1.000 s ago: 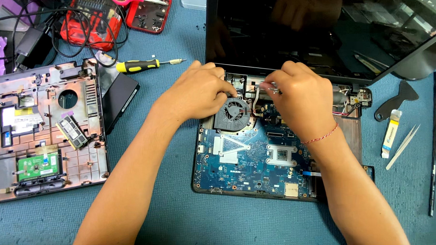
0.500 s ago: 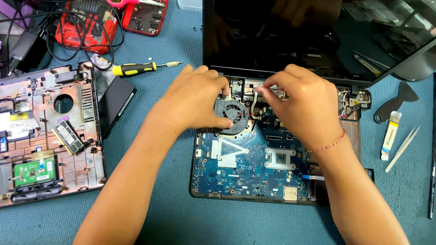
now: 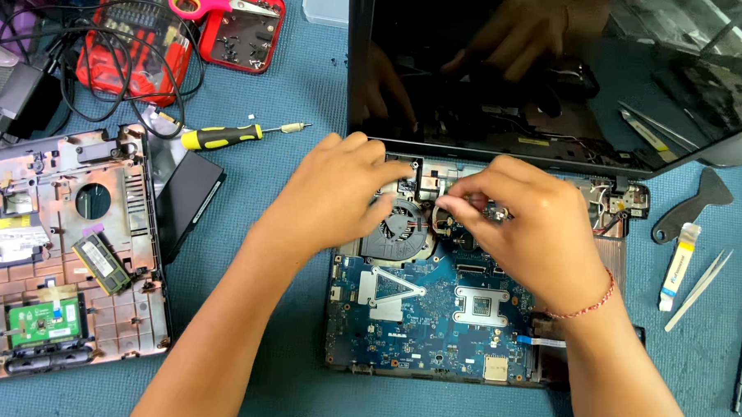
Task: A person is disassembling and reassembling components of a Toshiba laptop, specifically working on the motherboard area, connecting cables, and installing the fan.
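Observation:
An opened laptop lies on the blue mat with its blue motherboard bare and its dark screen standing up behind. A round black cooling fan sits at the board's top left. My left hand lies over the fan's upper left edge, its fingers curled onto the fan housing. My right hand is just to the right of the fan, thumb and forefinger pinched on a small wire connector. A red thread bracelet circles my right wrist.
A removed palmrest cover with a memory stick lies at left, beside a black drive and a yellow-black screwdriver. A red tool kit and cables sit at top left. A spudger, white tube and tweezers lie at right.
Both hands stay at the fan. My right fingers have closed in on the small connector by the fan, and my left hand has shifted slightly, showing more of the fan.

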